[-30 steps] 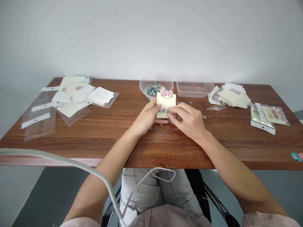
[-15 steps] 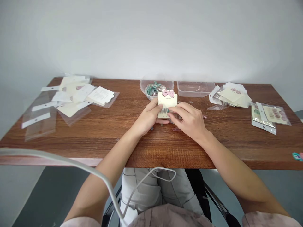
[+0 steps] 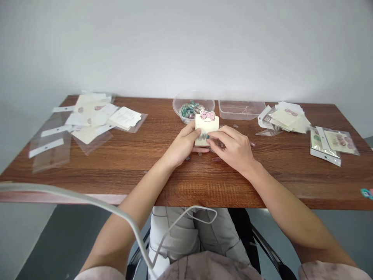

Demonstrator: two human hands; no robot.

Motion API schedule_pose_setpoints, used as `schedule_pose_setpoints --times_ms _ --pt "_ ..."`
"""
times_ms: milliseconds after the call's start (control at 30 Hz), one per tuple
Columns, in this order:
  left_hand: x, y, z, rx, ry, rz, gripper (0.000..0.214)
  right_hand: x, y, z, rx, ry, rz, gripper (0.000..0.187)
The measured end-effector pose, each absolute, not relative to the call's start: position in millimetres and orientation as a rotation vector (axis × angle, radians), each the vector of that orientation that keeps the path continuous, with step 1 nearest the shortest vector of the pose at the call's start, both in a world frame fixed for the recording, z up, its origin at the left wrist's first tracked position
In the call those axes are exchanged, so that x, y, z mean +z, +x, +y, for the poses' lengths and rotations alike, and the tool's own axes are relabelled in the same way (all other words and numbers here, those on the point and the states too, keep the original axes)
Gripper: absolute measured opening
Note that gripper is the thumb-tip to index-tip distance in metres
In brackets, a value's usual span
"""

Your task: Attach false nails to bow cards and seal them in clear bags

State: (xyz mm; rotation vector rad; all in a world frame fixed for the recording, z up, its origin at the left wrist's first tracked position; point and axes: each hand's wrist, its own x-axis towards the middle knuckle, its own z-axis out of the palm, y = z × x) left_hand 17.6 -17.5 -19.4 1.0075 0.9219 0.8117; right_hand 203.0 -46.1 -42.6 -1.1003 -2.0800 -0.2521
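My left hand [image 3: 184,143] holds a cream card [image 3: 206,125] with a pink bow printed on its top, thumb on the front and fingers behind it. Several small glossy grey pieces [image 3: 202,136], which look like hair clips, sit in a row low on the card. My right hand [image 3: 233,147] pinches a small teal hair clip [image 3: 207,136] at the right end of that row, against the card. Its fingertips partly cover the clip, so how it is fastened cannot be made out. Loose small pieces [image 3: 217,159] lie on the table under and around my hands.
Behind the card stands a clear round bowl [image 3: 175,110] of teal and pinkish pieces, beside a clear rectangular box [image 3: 243,116]. Cards and plastic sleeves [image 3: 87,112] lie at left; more cards [image 3: 288,116] and filled packets [image 3: 335,142] at right. A white cable [image 3: 122,214] crosses the front left.
The whole view shifts very slightly. Both hands keep their hold on the card and the teal clip, with almost no visible movement.
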Motion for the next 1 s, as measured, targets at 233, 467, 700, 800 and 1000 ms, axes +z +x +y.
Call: schedule_pose_setpoints --times_ms 233,467,700,800,1000 --pt "-17.9 16.9 -17.8 0.811 1.004 0.892 0.046 -42.6 203.1 -46.5 -0.225 -1.106 -2.074 0.014" --pt "-19.2 14.5 -17.1 0.808 1.034 0.810 0.049 -41.8 203.5 -46.9 -0.188 -1.136 -2.060 0.015" --pt "-16.6 13.1 -14.4 0.795 0.989 0.805 0.044 -41.0 201.9 -47.5 -0.078 -1.213 -2.047 0.015" --pt "-13.6 13.5 -15.3 0.785 1.007 0.801 0.047 -41.5 201.7 -47.2 -0.055 -1.202 -2.049 0.016" --pt "-17.6 14.5 -12.1 0.817 0.998 0.856 0.048 -38.4 203.2 -47.6 -0.010 -1.159 -2.024 0.014"
